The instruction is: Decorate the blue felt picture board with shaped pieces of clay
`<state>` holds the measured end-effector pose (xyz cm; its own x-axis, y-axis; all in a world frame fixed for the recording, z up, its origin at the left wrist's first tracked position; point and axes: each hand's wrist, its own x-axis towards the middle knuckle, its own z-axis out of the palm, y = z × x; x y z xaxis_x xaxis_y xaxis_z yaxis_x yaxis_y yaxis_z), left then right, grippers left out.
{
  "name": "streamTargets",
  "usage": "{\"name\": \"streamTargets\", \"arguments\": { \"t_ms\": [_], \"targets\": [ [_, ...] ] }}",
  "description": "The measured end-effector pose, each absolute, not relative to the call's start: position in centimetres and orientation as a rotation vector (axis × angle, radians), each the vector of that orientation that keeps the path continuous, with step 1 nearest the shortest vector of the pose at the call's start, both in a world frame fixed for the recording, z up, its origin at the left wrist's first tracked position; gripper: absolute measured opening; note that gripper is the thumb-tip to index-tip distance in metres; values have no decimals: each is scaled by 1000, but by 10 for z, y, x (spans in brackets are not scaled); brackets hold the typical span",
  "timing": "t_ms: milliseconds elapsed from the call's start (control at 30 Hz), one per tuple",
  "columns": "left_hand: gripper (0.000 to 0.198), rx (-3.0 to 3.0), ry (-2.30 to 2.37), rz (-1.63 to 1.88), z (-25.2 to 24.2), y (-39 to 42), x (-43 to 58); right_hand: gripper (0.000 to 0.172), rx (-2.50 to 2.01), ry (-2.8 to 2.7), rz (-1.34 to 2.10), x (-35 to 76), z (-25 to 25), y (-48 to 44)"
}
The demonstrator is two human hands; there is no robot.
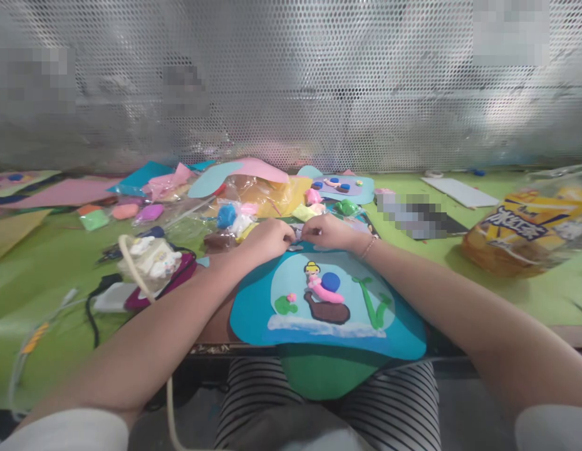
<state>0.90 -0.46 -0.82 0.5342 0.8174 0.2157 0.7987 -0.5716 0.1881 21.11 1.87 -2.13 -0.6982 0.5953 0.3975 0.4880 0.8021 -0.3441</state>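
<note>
My left hand and my right hand meet above the top edge of a blue foam-sheet picture. Fingers of both are closed at a small whitish bit between them, too small to name. Beneath the hands, white clay patches lie on the sheet. On its pale blue middle is a clay figure with a yellow top, a pink body and a round blue shell. Below are a brown clay shape and a white strip; green clay stems stand right.
Bagged coloured clay and foam sheets lie behind my hands. A second clay picture is further back. A bottle of amber drink lies at right. Cables and a white charger are at left. A perforated metal panel closes the back.
</note>
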Motion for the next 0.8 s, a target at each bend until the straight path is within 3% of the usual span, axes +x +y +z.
{"name": "streamTargets", "arguments": {
  "t_ms": [800],
  "targets": [
    [24, 2813, 1342, 253, -3, -14, 14, 15, -837, -2549, 319, 214, -17, 19]
  ]
}}
